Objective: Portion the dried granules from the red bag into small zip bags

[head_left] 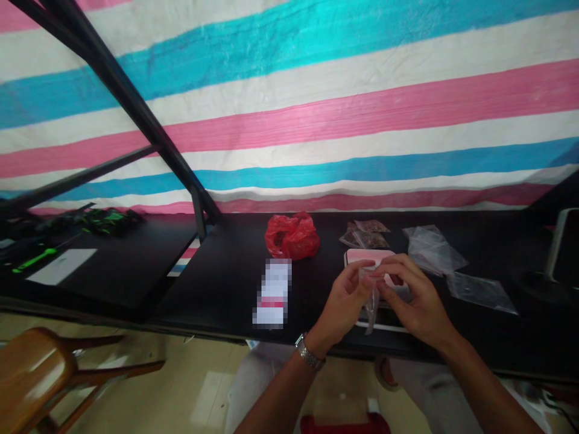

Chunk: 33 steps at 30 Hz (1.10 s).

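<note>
Apparently the step in hand is working the mouth of a small clear bag point(371, 310), its top edge pinched between the fingers of the left hand point(346, 302) and right hand point(420, 306). Next seems to call for an even grip along that edge; the bag's long axis runs down from the fingers, loose end pointing toward the wearer.

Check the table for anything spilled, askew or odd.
Nothing looks spilled or damaged. The clear bags right of the right hand look untidy: they overlap at uneven angles, and one bag lies askew nearer the front. The item left of the left hand is pixelated, so I can't judge it.
</note>
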Tool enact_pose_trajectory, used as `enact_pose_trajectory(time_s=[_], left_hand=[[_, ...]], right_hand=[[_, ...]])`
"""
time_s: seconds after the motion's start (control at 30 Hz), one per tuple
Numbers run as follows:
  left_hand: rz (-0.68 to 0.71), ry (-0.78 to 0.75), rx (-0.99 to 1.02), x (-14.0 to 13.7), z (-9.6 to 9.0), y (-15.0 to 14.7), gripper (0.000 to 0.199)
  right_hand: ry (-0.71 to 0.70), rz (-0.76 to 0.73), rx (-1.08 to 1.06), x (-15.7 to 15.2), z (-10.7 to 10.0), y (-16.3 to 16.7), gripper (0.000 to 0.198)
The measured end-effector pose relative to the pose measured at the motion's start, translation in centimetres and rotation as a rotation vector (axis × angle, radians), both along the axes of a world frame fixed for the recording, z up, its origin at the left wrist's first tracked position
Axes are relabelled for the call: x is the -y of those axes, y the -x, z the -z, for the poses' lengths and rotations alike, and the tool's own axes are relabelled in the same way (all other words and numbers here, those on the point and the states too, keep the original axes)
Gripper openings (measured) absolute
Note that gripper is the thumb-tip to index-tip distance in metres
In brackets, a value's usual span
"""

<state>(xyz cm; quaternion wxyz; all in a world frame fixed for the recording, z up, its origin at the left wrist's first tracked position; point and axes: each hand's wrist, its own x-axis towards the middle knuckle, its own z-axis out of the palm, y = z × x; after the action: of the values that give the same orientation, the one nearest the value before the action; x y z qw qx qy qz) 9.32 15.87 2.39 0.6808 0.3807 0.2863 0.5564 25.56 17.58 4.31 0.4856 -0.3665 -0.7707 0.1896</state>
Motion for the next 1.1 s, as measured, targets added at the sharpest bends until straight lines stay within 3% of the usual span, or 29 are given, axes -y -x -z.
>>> enact_pose_trajectory(time_s=[1.1], left_hand=[[0.064, -0.110, -0.047, -0.01, -0.13, 0.18, 0.069]], right_hand=[[-0.188, 0.000, -0.052, 0.42, 0.35, 0.80, 0.012]])
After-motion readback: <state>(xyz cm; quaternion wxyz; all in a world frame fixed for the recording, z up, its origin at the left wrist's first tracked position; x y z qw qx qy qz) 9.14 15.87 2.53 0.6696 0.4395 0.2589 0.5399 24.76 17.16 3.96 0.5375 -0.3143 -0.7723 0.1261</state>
